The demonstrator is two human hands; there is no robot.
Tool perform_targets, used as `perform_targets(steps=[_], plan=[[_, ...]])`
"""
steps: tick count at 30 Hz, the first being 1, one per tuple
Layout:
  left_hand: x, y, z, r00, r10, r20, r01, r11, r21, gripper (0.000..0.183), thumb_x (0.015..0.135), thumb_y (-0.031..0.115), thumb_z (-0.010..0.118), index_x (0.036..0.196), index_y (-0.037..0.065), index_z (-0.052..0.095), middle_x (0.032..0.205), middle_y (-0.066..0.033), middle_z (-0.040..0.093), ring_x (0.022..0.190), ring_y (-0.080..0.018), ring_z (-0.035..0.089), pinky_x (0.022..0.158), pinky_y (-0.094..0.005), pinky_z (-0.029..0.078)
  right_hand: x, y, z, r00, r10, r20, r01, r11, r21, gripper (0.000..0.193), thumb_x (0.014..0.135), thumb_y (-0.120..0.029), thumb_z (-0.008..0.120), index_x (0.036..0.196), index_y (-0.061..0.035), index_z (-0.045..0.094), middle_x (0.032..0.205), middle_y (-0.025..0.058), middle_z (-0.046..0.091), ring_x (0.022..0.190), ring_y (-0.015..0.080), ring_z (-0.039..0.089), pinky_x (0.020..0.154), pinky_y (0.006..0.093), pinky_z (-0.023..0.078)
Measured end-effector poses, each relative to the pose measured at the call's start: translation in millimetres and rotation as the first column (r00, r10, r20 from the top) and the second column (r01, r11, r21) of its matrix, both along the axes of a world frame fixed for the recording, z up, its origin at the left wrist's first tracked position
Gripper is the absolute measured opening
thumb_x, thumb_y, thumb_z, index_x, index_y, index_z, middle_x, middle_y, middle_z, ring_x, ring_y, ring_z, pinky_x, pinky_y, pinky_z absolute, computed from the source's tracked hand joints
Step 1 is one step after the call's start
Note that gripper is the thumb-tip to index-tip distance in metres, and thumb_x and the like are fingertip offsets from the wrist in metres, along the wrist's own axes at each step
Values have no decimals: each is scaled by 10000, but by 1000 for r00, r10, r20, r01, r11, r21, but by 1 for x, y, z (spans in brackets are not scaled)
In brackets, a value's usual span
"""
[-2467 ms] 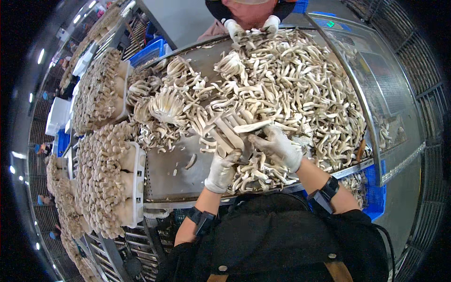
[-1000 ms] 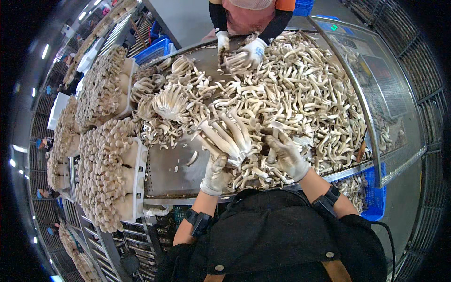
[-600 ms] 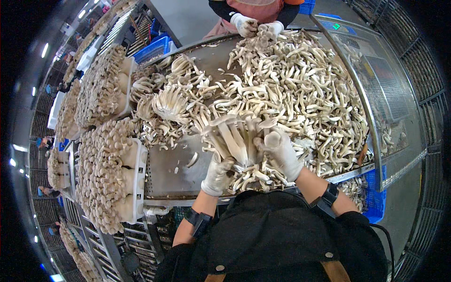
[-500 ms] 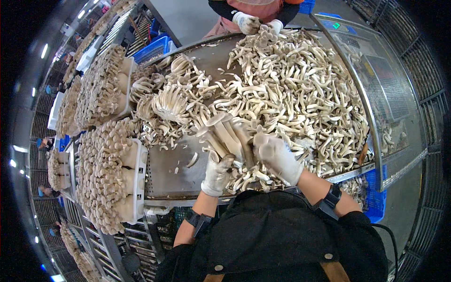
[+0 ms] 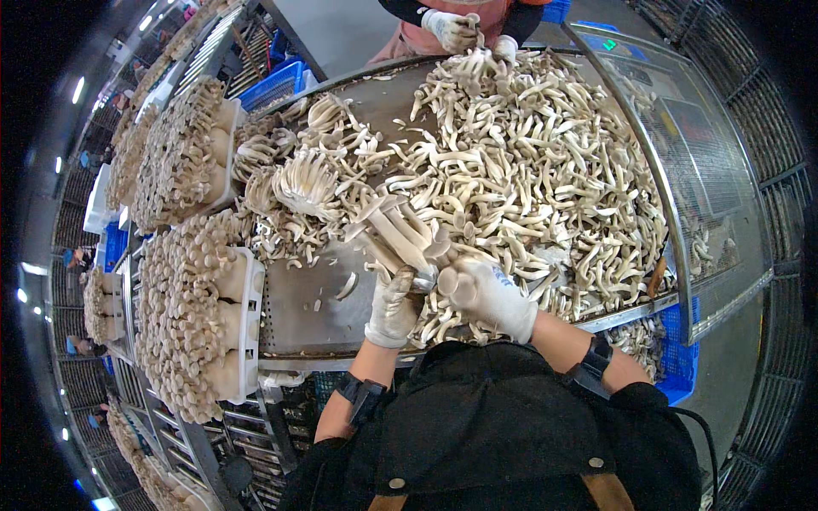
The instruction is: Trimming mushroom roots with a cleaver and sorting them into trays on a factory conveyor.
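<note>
My left hand (image 5: 392,308), in a white glove, is closed round the base of a mushroom cluster (image 5: 399,232) whose long pale stems and grey-brown caps point up and away from me. Right beside it, my gloved right hand (image 5: 498,300) is closed on a few mushrooms (image 5: 460,288), their round caps showing at its fingers; part of its grip is hidden. Both hands are over the near edge of a large heap of loose mushrooms (image 5: 545,187) on a metal table (image 5: 311,319). Uncut clusters (image 5: 307,183) lie to the left of the heap.
At the left, mushroom blocks stand in white trays (image 5: 250,328) on a roller conveyor. A mesh-covered frame (image 5: 699,170) borders the table's right side. A blue crate (image 5: 677,358) with mushrooms sits below it. Across the table, a co-worker's gloved hands (image 5: 452,32) handle mushrooms.
My right hand has moved a little left and down, closer to the left hand, with mushrooms in it. The cluster has tilted slightly left. The co-worker's hands have moved apart.
</note>
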State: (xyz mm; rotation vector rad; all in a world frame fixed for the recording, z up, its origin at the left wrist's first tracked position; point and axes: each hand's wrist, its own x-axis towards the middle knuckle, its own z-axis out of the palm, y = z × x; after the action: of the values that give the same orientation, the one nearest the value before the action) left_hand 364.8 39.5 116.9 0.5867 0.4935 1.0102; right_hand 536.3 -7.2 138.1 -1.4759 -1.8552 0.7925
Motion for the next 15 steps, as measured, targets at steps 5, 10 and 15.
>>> perform_targets(steps=[5,10,15], plan=[[-11,7,-8,984,73,164,-55,992,-110,515,835,176,631,1302,125,419,1244,-47,513,1134,-222,503,989,-396,414,44,7,5,475,338,-813,-61,934,353,288,842,21,466,1129,50,460,1092,162,574,671,227,670,510,265,580],[-16,8,-8,982,136,129,-110,976,-189,492,849,262,614,1288,122,443,1212,-52,546,1108,-227,526,935,-386,445,117,28,-65,273,-449,-851,91,892,-442,192,887,-74,464,1061,-27,530,960,93,600,806,132,605,674,227,490],[-29,7,-19,986,111,126,-75,962,-263,506,829,280,649,1266,96,469,1221,-52,547,1118,-236,525,972,-419,420,125,19,-28,824,-514,-237,267,723,-637,532,764,38,634,1239,-7,399,1096,92,569,909,205,609,735,291,542]])
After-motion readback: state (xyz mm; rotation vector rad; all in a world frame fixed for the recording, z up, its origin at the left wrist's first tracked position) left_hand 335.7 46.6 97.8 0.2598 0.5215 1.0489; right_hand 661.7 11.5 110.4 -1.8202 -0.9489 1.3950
